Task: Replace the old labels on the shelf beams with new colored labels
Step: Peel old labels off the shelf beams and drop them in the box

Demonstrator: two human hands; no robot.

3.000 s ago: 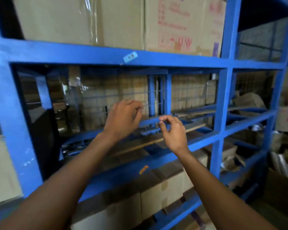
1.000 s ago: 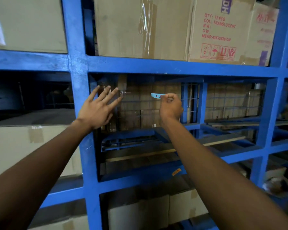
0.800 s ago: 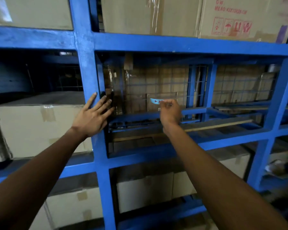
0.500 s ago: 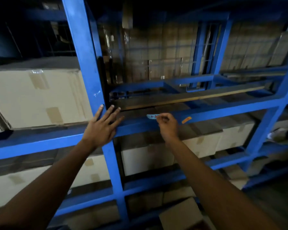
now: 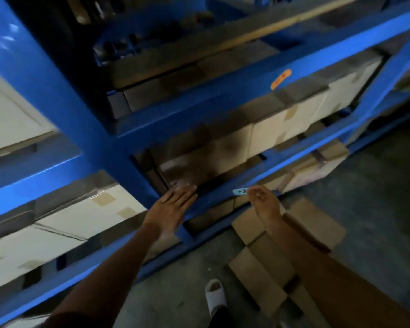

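Left hand (image 5: 173, 207): flat, fingers spread wide, resting on lower beam (image 5: 223, 192) beside upright (image 5: 64, 91). Right hand (image 5: 263, 202): fingertips pinched on blue label (image 5: 240, 191), held just in front of lower beam. Orange label (image 5: 281, 75): stuck to upper beam (image 5: 223, 102), towards its right end. Boxes (image 5: 282, 129): between the two beams.

One head-worn camera looks steeply down. It sits close to the blue shelf (image 5: 175, 119) and the floor (image 5: 376, 209).

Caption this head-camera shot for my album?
Right hand pinches a light-blue label by a low blue shelf beam; left hand lies flat against it.
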